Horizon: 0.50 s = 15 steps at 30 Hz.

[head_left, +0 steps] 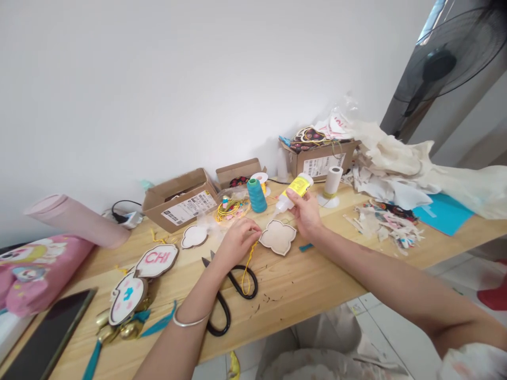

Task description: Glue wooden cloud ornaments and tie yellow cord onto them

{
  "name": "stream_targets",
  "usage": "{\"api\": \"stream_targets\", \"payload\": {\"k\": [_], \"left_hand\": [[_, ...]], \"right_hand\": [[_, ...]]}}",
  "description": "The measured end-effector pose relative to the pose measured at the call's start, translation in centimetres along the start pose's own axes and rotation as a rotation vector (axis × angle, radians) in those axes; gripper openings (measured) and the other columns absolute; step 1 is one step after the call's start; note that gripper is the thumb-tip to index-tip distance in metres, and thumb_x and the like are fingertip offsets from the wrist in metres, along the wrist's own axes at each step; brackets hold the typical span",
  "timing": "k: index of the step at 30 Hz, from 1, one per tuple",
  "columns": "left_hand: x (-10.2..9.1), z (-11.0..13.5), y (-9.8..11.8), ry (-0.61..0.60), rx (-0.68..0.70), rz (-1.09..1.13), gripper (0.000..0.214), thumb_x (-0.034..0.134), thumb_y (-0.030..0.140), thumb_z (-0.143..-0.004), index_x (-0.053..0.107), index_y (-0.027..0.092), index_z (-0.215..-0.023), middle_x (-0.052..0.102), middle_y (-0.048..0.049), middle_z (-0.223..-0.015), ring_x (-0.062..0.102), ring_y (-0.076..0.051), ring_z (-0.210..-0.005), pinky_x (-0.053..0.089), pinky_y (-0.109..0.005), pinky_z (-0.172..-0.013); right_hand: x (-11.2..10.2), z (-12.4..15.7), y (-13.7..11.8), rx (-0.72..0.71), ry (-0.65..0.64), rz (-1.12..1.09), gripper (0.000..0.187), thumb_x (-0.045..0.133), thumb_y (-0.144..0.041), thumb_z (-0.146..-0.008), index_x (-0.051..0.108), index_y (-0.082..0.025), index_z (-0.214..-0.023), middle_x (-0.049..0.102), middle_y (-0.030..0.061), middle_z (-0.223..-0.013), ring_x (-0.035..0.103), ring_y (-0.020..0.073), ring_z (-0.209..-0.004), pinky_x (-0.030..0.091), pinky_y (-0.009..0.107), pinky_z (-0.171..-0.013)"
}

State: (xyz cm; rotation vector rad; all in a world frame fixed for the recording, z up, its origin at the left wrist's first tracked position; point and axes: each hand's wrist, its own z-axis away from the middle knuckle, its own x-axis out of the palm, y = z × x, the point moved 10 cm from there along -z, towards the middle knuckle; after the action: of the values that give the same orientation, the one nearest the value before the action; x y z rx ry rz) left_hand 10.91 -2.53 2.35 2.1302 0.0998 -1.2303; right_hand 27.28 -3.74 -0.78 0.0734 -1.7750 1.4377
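My right hand (pixel 307 215) is wrapped round a glue bottle (pixel 298 186) with a yellow label, tilted so its nozzle points down and left. Just under the nozzle is a flower-shaped piece (pixel 278 237) with a pale face and a dark edge. My left hand (pixel 241 238) is closed in a pinch at the piece's left edge, on a yellow cord (pixel 249 266) that dangles below the fingertips. Black-handled scissors (pixel 243 290) lie on the table, partly hidden under my left wrist.
Behind stand a teal thread cone (pixel 256 196), a white roll (pixel 333 182) and cardboard boxes (pixel 178 203). At left are a CHI-embroidered piece (pixel 157 260), brass bells (pixel 130 330) and a phone (pixel 51 338). Fabric scraps (pixel 390 224) and blue sheet (pixel 443 212) lie right.
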Motion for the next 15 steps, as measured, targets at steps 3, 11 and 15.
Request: {"api": "stream_targets", "payload": {"k": [3,11,15], "left_hand": [[0.2,0.1,0.2,0.004,0.057,0.033,0.010,0.051,0.021,-0.079,0.061,0.018,-0.081,0.057,-0.0039,-0.085,0.053,-0.014,-0.082,0.043,-0.028,-0.076],[1.4,0.2,0.7,-0.003,0.155,0.018,0.013,0.053,0.019,-0.078,0.066,0.020,-0.083,0.057,-0.0051,-0.087,0.053,-0.015,-0.083,0.045,-0.030,-0.073],[1.8,0.2,0.9,0.009,0.169,-0.017,0.014,0.054,0.021,-0.078,0.067,0.022,-0.083,0.057,-0.0053,-0.094,0.052,-0.017,-0.089,0.044,-0.033,-0.077]], "right_hand": [[-0.4,-0.3,0.7,0.002,0.014,0.043,0.037,0.073,-0.033,-0.054,0.050,-0.019,-0.080,0.058,-0.0014,-0.078,0.058,0.0125,-0.069,0.050,0.028,-0.063],[0.6,-0.1,-1.2,-0.160,-0.070,0.293,0.041,0.074,-0.035,-0.050,0.051,-0.021,-0.081,0.061,-0.0003,-0.077,0.058,0.0158,-0.071,0.049,0.032,-0.067],[1.7,0.5,-1.3,-0.182,-0.162,0.343,0.044,0.075,-0.033,-0.050,0.051,-0.021,-0.086,0.062,0.0002,-0.079,0.059,0.0169,-0.073,0.049,0.033,-0.067]]}}
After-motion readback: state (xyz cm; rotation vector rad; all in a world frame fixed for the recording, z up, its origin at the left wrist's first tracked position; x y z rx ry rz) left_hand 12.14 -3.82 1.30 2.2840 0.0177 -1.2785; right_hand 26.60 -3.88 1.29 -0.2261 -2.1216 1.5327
